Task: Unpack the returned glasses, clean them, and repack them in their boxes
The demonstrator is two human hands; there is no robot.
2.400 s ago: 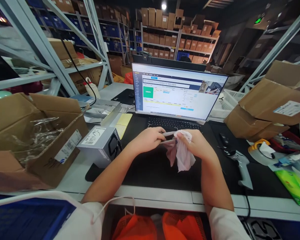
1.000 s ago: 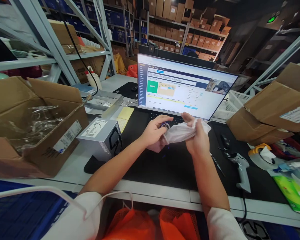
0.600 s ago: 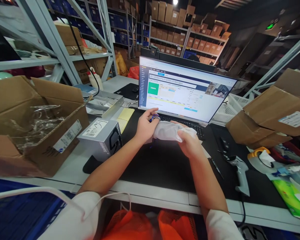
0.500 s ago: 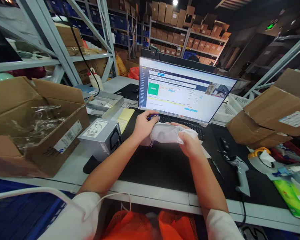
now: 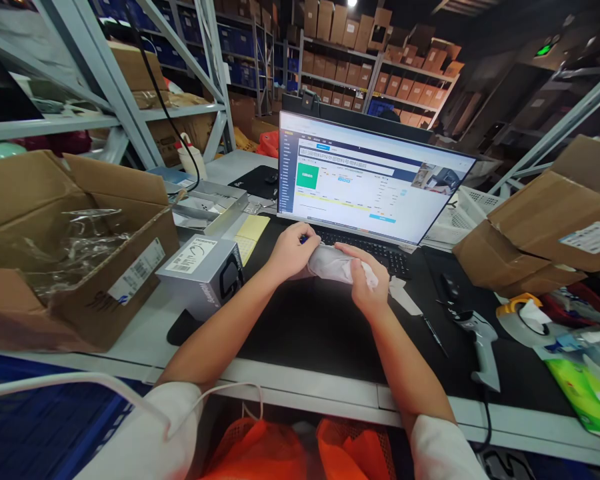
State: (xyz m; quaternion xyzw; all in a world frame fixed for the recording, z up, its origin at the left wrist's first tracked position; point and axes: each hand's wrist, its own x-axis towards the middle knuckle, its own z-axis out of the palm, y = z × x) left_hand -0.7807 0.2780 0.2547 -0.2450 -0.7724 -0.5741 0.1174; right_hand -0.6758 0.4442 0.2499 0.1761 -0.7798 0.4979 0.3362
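Between my hands is a whitish, soft-looking wrapped bundle (image 5: pixel 333 263), held above the black desk mat (image 5: pixel 315 327); what lies inside is hidden. My right hand (image 5: pixel 367 277) is closed round its right end, thumb on the near side. My left hand (image 5: pixel 294 252) pinches at the bundle's left end, with a bit of dark blue by the fingertips. Behind the hands lie a black keyboard (image 5: pixel 380 252) and a lit monitor (image 5: pixel 365 177). A grey printed box (image 5: pixel 203 277) stands left of my left forearm.
An open carton (image 5: pixel 130 280) with clear plastic sits at left. On the right are a barcode scanner (image 5: pixel 483 347), a pen-like tool (image 5: pixel 435 335), a white paper strip (image 5: pixel 404 297), a tape roll (image 5: pixel 523 317) and stacked cartons (image 5: pixel 545 227). A yellow pad (image 5: pixel 250 233) lies beyond the grey box.
My right hand has shifted slightly left along the bundle, and its right end is now tucked in the hand. More of the white strip shows. My left hand's fingers have drawn closer together.
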